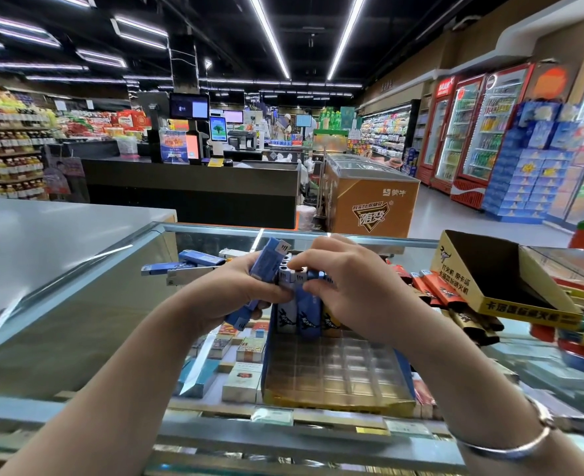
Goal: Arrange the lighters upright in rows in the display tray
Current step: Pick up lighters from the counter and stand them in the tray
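At centre frame, the left hand [239, 286] grips a blue lighter [266, 261] tilted, apparently ready to feed the row. Just right, the right hand [345, 280] pinches the tops of upright lighters [304, 304] at the far end of the display tray [335, 372], seemingly steadying them. Spare lighters [441, 290] lie right of centre on the glass counter [77, 304].

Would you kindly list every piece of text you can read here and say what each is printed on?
"蒙牛": side of the orange freezer.
"随变": logo on the same freezer.
"打火机" and "用卡活": yellow side of the empty box.
Box front strip: blurred, not readable for certain.
Logos on the lighters in the tray: too small.
Cooler signs, shelf labels, screens: too blurred.
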The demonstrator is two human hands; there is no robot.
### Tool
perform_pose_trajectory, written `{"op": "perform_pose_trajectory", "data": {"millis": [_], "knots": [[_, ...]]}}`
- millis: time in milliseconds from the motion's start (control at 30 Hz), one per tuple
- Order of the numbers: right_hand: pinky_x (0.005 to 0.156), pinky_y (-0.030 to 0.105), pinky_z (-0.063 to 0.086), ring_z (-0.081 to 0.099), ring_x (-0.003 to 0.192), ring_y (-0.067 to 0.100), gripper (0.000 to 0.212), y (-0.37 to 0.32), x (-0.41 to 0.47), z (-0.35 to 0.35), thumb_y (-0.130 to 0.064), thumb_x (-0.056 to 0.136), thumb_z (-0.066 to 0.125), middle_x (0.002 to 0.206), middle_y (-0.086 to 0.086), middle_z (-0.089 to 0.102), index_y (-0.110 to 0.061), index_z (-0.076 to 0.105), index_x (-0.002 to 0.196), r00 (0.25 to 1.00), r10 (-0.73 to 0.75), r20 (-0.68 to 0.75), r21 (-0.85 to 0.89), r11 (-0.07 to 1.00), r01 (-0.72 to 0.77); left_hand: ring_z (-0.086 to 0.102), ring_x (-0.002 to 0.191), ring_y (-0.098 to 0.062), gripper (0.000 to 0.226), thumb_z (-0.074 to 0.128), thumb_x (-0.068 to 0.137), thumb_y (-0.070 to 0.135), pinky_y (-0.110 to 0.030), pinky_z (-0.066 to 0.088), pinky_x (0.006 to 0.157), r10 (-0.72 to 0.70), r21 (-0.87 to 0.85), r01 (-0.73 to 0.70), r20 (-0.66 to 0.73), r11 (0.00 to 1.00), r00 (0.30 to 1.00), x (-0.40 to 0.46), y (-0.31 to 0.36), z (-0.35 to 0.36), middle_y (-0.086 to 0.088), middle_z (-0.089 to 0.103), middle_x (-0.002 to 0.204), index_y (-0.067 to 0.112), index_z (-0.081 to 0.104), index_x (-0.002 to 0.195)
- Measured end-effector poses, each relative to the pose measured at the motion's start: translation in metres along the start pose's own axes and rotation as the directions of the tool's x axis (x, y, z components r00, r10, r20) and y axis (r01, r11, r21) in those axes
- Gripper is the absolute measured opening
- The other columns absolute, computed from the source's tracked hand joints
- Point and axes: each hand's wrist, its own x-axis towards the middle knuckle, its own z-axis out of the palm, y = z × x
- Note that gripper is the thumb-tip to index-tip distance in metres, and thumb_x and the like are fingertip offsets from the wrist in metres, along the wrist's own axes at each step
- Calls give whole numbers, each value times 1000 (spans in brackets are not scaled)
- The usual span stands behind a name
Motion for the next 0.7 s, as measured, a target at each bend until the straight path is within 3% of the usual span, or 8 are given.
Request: {"op": "perform_pose_trajectory", "data": {"millis": [167,367,567,700], "knots": [[83,24,32,47,97,16,22,-3,0,3,-10,86,63,101,2,62,-12,65,108,1000,-5,-7,-55,998,5,56,60,-9,26,69,75,0,-22,43,49,-7,-5,7,2,1000,1000,0,-1,0,2,64,71,18,58,92],[84,36,40,51,96,22,29,-8,-1,1,-12,83,65,99,2,63,-14,64,112,998,-53,28,-179,982,57,57,60,-8,27,68,76,0,-22,44,50,2,-20,-1,18,1000,1000,0,-2,-2,3,65,71,19,58,93],[89,29,33,43,102,15,23,-4,-3,-2,-18,87,61,104,-3,61,-17,61,110,997,-31,67,-167,985,42,57,59,-8,27,72,73,4,-22,44,49,-10,-16,10,33,1000,999,1,-2,-2,5,65,69,18,58,92],[86,29,31,36,97,13,17,-1,-1,2,-18,81,68,98,-6,53,-17,64,98,999,-11,41,-175,984,18,55,61,-11,30,73,62,14,-24,42,49,-11,-19,11,7,1000,1000,0,-2,1,-1,62,73,17,59,89]]}}
